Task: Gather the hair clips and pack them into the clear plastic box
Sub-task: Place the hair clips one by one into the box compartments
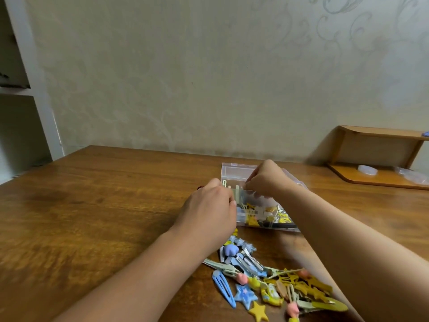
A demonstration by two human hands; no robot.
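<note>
Wooden table (92,217): clear plastic box (234,170) of yellow clips, both hands' fingers state unclear.

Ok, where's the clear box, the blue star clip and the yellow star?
clear plastic box (228,170): head view, on its far left wall.
blue star clip (245,295): head view, on the star's middle.
yellow star clip (258,311): head view, on the star's middle.

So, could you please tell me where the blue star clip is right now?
In the head view, the blue star clip lies on the table's near side, between the blue snap clip and the yellow star.
</note>
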